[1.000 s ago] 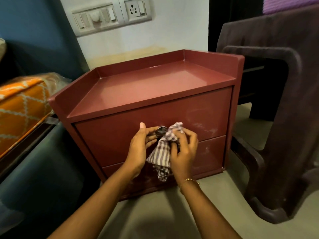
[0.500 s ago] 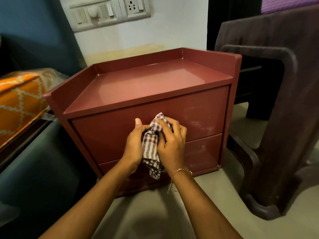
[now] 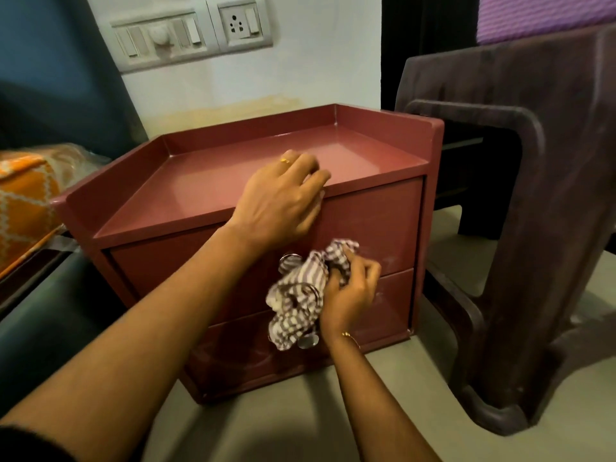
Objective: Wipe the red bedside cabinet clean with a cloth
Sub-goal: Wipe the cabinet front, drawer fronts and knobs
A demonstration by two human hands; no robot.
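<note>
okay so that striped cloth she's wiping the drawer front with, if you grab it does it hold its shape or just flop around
Probably floppy: the striped cloth bunches in the right hand and its loose end hangs in crumpled folds. It looks thin and light, since the curled fingers alone carry it. It seems unlikely to slip, gathered as it is against the red cabinet.

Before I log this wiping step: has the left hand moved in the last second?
Yes. The left hand has gone from the upper drawer knob up to the cabinet top's front edge.
</note>
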